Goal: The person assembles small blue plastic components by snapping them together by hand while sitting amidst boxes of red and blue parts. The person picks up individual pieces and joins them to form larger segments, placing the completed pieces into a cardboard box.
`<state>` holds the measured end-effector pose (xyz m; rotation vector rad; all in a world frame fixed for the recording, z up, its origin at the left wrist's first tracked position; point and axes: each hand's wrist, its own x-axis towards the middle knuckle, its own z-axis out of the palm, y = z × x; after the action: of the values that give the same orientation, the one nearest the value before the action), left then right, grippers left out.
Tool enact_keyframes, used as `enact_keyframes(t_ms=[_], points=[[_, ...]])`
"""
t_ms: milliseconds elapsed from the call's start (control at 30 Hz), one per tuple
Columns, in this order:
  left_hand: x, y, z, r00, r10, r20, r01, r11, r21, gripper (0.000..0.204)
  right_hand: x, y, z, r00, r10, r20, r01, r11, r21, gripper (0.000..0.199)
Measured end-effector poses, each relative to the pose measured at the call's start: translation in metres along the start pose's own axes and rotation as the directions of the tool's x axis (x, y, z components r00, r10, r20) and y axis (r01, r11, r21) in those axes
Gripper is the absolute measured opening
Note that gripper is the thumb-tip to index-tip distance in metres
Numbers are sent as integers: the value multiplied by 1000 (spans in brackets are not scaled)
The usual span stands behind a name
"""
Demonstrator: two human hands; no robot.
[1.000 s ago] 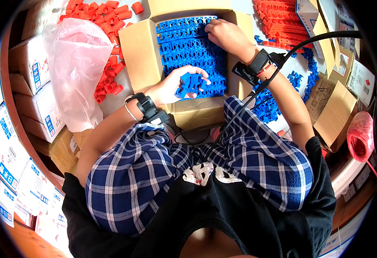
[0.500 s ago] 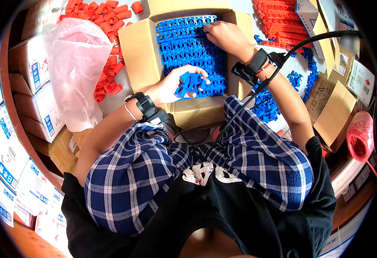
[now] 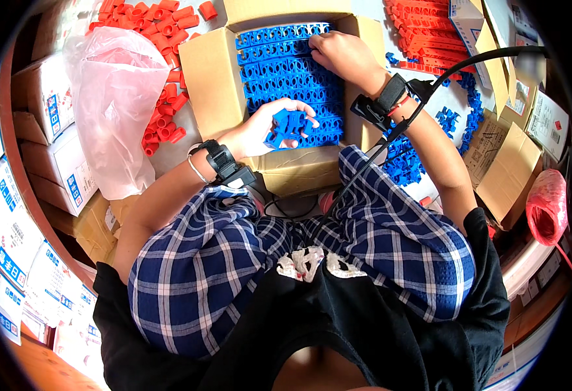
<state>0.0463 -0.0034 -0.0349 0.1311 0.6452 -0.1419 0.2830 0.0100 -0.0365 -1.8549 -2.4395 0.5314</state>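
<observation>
1. Your left hand (image 3: 260, 130) sits over the near part of the open brown cardboard box (image 3: 211, 72), its fingers curled around a small cluster of blue plastic clips (image 3: 287, 124), gripping them just above the packed layer.
2. Your right hand (image 3: 341, 55) reaches to the far right corner of the box, fingers bent down and pressing on the rows of blue plastic clips (image 3: 286, 65) that fill it; whether it pinches one of them you cannot tell from here.
3. The box lies in front of your knees, its near flap against your blue checked shorts (image 3: 234, 260).
4. Each wrist carries a black strapped device (image 3: 224, 163), and a black cable (image 3: 468, 58) runs off from the right one.
5. Left of the box, a crumpled translucent plastic bag (image 3: 116, 98) lies beside a heap of loose red plastic clips (image 3: 162, 124).
6. Right of the box, more loose blue clips (image 3: 403, 163) lie scattered near your right forearm, with stacked red strips (image 3: 423, 26) beyond them.
</observation>
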Motion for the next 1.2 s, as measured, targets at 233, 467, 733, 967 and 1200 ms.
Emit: enact_keyframes(t_ms=[233, 467, 733, 967, 1200], points=[[0, 0, 2, 1000, 7, -10, -7, 1000, 1, 35, -9, -12, -9, 969, -40, -242, 59, 996, 71, 16], [1, 1, -2, 999, 11, 45, -10, 1000, -28, 36, -54, -52, -22, 975, -75, -208, 158, 897, 412, 17], [-5, 2, 7, 998, -25, -62, 19, 996, -91, 32, -66, -81, -11, 993, -24, -116, 83, 839, 538, 36], [-5, 2, 5, 999, -1, -46, -1, 998, -58, 31, -66, -84, -10, 994, 98, -43, -45, 748, 662, 32], [-4, 0, 1, 999, 24, -42, -26, 999, -40, 36, -64, -84, -17, 972, 226, 62, -183, 562, 806, 26]])
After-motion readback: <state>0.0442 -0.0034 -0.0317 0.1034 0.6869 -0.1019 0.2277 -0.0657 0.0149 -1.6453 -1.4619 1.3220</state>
